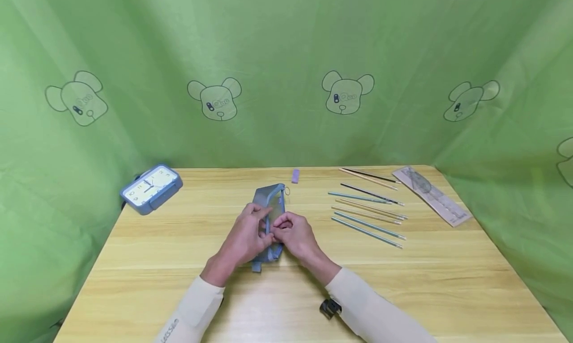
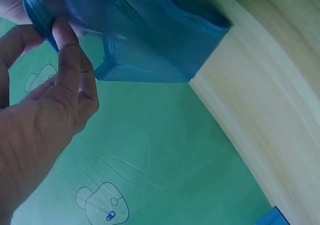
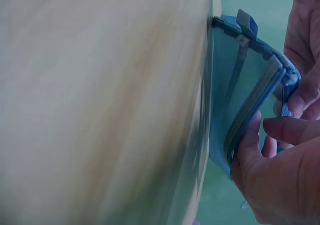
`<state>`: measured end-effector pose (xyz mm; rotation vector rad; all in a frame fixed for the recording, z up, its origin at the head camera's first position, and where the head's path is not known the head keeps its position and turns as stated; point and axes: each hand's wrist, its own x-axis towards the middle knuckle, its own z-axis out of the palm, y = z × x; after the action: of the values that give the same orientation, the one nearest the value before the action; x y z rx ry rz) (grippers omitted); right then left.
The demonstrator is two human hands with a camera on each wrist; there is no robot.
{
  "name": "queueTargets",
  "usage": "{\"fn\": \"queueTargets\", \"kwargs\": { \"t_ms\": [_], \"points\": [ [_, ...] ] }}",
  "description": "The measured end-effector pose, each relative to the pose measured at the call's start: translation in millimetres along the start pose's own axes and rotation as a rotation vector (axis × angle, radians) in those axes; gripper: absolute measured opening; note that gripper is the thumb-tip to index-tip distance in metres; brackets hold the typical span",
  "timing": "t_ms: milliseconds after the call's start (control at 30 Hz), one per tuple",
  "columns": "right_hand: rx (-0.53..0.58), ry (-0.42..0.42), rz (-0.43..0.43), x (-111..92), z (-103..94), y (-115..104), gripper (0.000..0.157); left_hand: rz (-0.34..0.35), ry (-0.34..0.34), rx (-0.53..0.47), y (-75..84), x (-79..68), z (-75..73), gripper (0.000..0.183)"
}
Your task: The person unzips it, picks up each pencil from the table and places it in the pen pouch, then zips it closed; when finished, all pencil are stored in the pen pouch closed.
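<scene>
A blue mesh zip pencil case (image 1: pixel 264 196) stands near the middle of the table, its zip side parted at the top. My left hand (image 1: pixel 246 236) pinches one zip edge between thumb and fingers, as the left wrist view shows on the case's blue mesh (image 2: pixel 150 40). On the opposite zip edge my right hand (image 1: pixel 297 236) has a pinching hold. In the right wrist view, the right hand (image 3: pixel 280 180) grips the case's zip band (image 3: pixel 255 100), close beside the left fingers. A small ring (image 1: pixel 287 191) hangs at the far end. The case's inside is largely hidden.
A blue clock (image 1: pixel 152 186) stands at the back left. Behind the case lies a purple eraser (image 1: pixel 295 175). Several pencils (image 1: pixel 367 232) lie spread to the right, beside a flat packet of rulers (image 1: pixel 431 196). A green curtain (image 1: pixel 286 134) borders the table's back and sides.
</scene>
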<state>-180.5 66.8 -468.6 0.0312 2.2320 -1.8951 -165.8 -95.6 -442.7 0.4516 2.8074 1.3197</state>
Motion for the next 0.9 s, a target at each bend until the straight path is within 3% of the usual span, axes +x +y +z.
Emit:
{"fn": "queueTargets", "kwargs": {
  "t_ms": [100, 200, 333, 567, 800, 900],
  "points": [
    [0.000, 0.000, -0.017, -2.4, -8.1, -1.0, 0.008, -0.010, -0.001, -0.004, -0.3, -0.3, -1.2, 0.069],
    [-0.072, 0.018, -0.050, -4.4, -23.7, -0.1, 0.010, -0.017, -0.009, -0.018, -0.6, -0.4, -2.3, 0.070],
    [-0.254, 0.035, -0.111, -8.8, -55.4, 1.7, 0.016, -0.021, -0.017, -0.032, -0.6, 0.1, -3.5, 0.070],
    [-0.597, -0.015, -0.197, -19.0, -117.8, 10.3, 0.022, -0.022, -0.016, -0.014, -0.9, 0.5, -6.1, 0.068],
    [-0.876, 0.076, -0.253, -24.7, -178.8, 19.8, 0.030, -0.019, -0.030, 0.009, -1.7, -1.1, -5.4, 0.069],
    [-0.928, 0.090, -0.263, -25.3, -200.7, 25.8, 0.030, -0.024, -0.025, 0.011, -1.9, -1.7, -5.1, 0.069]
  ]
}}
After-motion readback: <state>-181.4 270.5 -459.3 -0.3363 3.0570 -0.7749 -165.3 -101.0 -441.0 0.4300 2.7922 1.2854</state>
